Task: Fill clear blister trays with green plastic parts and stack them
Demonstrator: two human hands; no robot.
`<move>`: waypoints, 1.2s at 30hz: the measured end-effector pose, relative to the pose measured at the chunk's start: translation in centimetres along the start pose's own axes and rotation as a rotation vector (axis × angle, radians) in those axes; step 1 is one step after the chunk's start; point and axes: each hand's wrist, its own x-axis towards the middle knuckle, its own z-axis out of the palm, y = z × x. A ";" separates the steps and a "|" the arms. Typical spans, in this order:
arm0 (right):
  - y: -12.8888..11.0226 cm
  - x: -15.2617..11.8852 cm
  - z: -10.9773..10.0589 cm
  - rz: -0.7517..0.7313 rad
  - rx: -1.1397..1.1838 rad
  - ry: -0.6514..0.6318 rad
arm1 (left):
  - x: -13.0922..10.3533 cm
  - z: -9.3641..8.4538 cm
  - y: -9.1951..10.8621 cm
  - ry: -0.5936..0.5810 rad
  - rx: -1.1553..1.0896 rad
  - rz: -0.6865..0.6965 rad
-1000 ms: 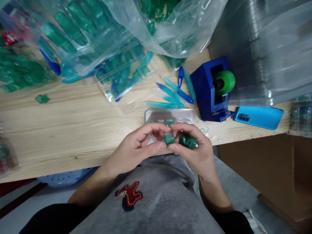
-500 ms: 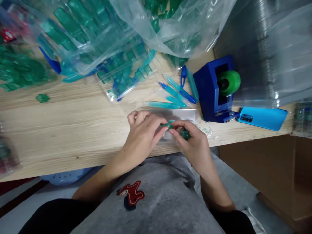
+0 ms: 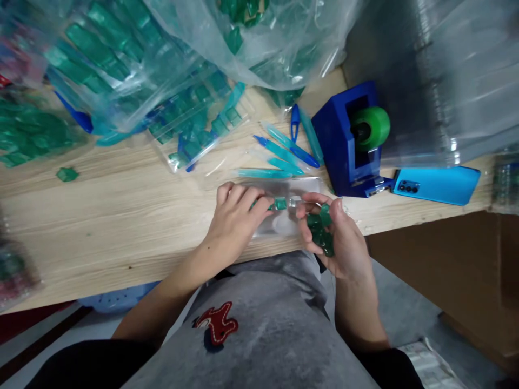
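Observation:
A clear plastic tray [image 3: 302, 186] lies near the table's front edge, with a small square green piece [image 3: 280, 203] in its row of slots. My left hand [image 3: 239, 219] reaches over the tray's left part. Its fingers are curled and closed around a green translucent piece that they mostly hide. At the tray's right end is my right hand [image 3: 344, 243], turned palm up, its fingers curled round several green translucent pieces [image 3: 320, 229]. The thumb rests against the topmost piece. What these pieces are I cannot tell.
Behind the tray lie several turquoise pen-like tools [image 3: 279, 154]. A blue tape dispenser [image 3: 334, 138] with a green core and a blue phone [image 3: 438, 185] are on the right. Plastic bags [image 3: 292, 59] and a filled clear tray [image 3: 203, 116] stand behind; one green piece [image 3: 67, 174] lies left.
My hands have drawn apart from their meeting over the tray. The right hand has moved right and turned palm up, showing its green pieces. A square green piece now shows in the tray.

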 end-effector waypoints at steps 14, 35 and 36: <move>1.3 -0.7 0.3 -0.032 -0.199 -0.112 | 3.1 -2.3 3.2 -0.042 -0.432 0.042; -1.6 0.9 -3.0 -0.741 -1.362 0.001 | 0.8 1.1 0.4 0.040 -0.215 -0.040; -1.6 1.0 -2.7 -0.748 -1.372 -0.010 | 0.8 1.1 0.4 0.038 -0.220 -0.048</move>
